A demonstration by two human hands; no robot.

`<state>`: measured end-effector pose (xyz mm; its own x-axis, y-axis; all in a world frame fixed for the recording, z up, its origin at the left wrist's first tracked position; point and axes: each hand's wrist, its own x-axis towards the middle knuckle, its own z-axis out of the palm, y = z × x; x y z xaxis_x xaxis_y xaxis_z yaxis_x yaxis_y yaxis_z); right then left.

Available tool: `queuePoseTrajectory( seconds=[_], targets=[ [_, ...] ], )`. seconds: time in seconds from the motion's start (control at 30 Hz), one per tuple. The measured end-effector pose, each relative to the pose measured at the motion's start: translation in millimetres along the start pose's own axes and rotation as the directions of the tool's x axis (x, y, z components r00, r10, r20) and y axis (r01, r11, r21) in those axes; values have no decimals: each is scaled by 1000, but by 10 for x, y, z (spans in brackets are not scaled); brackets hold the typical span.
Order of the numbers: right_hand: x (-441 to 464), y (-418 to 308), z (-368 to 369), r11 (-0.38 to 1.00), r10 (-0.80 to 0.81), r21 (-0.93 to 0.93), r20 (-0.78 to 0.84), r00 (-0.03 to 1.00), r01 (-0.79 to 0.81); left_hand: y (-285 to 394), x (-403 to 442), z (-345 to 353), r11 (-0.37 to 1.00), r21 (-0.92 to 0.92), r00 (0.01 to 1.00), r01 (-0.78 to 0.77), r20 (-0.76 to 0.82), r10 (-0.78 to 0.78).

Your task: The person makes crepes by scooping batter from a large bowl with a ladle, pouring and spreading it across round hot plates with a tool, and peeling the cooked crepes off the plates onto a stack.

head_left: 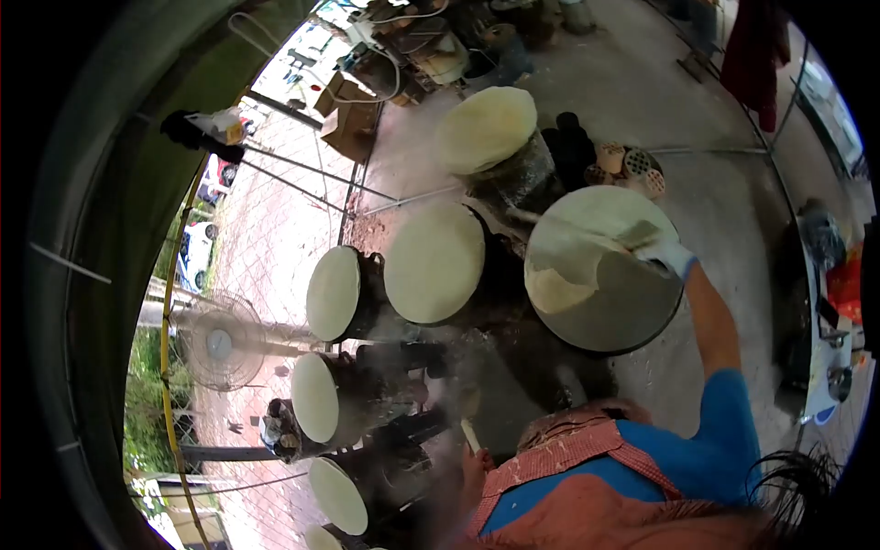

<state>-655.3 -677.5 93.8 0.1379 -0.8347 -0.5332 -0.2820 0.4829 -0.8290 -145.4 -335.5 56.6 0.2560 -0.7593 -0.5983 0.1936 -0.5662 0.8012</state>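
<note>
Pale crepe (587, 209) spreads leftward from beside my right fingers (658, 250), whose grip I can't make out, while my left fingers (475, 465) hold a pale stick (470, 435).

Your blue shirt (724, 417) and checked apron (559, 458)
Your sleeve (731, 394) is short, your apron reddish and pale; a whitish glove (667, 251) covers your right hand (662, 255).
</note>
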Motion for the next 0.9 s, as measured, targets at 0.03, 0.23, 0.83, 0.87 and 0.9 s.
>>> queuePoseTrajectory(
  seconds=[0.03, 0.23, 0.83, 0.87, 0.9],
  targets=[
    [-52, -305, 53, 993, 57, -101, 45, 997, -53, 61, -38, 53, 1000, -4, 999, 26, -22, -26],
    [-467, 465, -381, 951, 39, -302, 338, 940, 70, -218, 0, -108, 991, -40, 985, 124, -116, -128],
    [-3065, 1957, 306, 879, 230, 467, -229, 946, -101, 5, 568, -1021, 981, 7, 980, 192, 57, -192],
    [-3144, 2129, 757, 857, 210, 516, -334, 919, -8, -67, 706, -1172, 976, 49, 972, 214, 87, -218],
    [-3003, 2003, 1276, 911, 207, 411, -410, 888, -23, -65, 768, -1277, 952, 25, 943, 305, 133, -306]
  ],
)
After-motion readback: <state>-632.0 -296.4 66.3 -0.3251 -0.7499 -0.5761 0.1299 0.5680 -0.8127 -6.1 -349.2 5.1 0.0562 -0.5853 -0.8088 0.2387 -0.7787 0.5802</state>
